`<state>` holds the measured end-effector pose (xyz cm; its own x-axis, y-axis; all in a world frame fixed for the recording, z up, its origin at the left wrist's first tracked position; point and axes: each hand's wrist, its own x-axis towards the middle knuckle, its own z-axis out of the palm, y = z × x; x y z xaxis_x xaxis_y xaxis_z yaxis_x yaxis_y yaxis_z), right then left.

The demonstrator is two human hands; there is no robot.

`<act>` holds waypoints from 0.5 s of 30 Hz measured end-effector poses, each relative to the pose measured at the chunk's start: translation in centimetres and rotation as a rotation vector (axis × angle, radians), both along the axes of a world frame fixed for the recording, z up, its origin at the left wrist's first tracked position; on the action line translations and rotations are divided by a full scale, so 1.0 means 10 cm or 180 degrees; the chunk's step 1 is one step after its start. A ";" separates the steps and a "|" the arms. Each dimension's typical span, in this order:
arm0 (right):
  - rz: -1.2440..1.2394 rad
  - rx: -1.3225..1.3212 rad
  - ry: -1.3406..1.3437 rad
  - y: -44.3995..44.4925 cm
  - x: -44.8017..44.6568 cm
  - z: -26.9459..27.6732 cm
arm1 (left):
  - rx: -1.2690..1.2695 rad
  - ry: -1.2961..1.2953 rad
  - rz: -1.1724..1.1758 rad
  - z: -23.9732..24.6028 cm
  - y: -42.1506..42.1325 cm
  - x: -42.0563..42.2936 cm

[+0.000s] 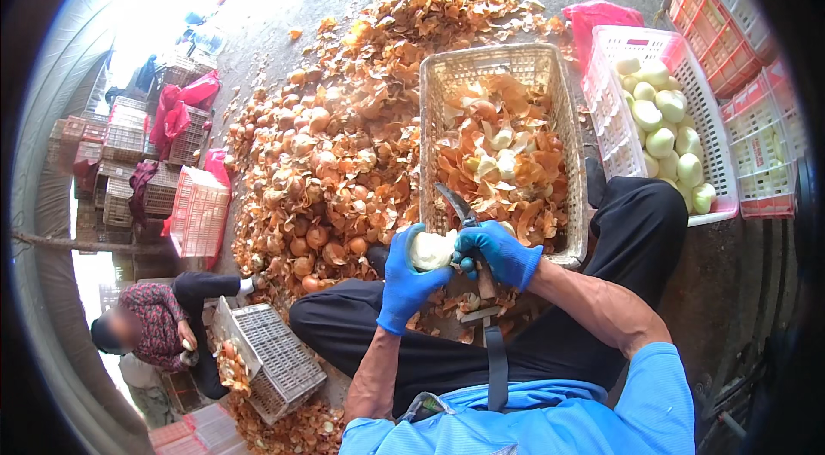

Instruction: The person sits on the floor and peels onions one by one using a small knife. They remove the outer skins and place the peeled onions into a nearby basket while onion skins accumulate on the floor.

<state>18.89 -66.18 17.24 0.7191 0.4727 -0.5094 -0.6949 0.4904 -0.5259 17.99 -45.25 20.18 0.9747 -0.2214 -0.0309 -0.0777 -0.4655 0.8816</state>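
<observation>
My left hand (pixel 407 281), in a blue work glove, is closed around a peeled white onion (pixel 433 251). Right beside it, my gloved right hand (pixel 493 252) grips a knife with a curved dark blade (pixel 455 202) and a wooden handle (pixel 485 281). The blade points up and to the left, and the right fingers touch the onion's side. Just beyond both hands stands a worn plastic crate (pixel 427 133) holding brown onion skins (pixel 515 158) and some pale onion pieces.
Unpeeled onions (pixel 316 237) and loose skins spread over the floor at left. A white crate (pixel 725 178) of peeled onions (pixel 670 106) stands at right, near stacked crates (pixel 715 29). Another person (pixel 151 326) sits lower left beside a tipped grey crate (pixel 283 352). More crates (pixel 126 126) stand far left.
</observation>
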 end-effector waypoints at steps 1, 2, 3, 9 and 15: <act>-0.0006 0.0134 0.0079 -0.01 0.01 0.04 | -0.0361 0.0470 0.0162 0.01 0.01 0.00; -0.0012 0.0267 0.0158 -0.02 0.01 0.06 | -0.0723 0.0941 0.0325 0.04 0.00 0.00; -0.0070 0.0217 0.0137 -0.02 0.01 0.09 | -0.1087 0.1404 0.0490 0.06 0.00 0.00; -0.0216 0.0237 -0.0028 -0.06 0.02 0.12 | -0.1347 0.1351 0.0497 -0.03 -0.02 0.02; -0.0325 0.0537 0.0135 -0.09 -0.02 0.07 | -0.2863 0.1571 0.0415 -0.02 0.01 0.02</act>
<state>18.65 -67.10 17.95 0.7471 0.4797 -0.4600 -0.6569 0.6382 -0.4014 18.15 -45.19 19.99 0.9164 -0.2541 -0.3092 0.3909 0.4024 0.8278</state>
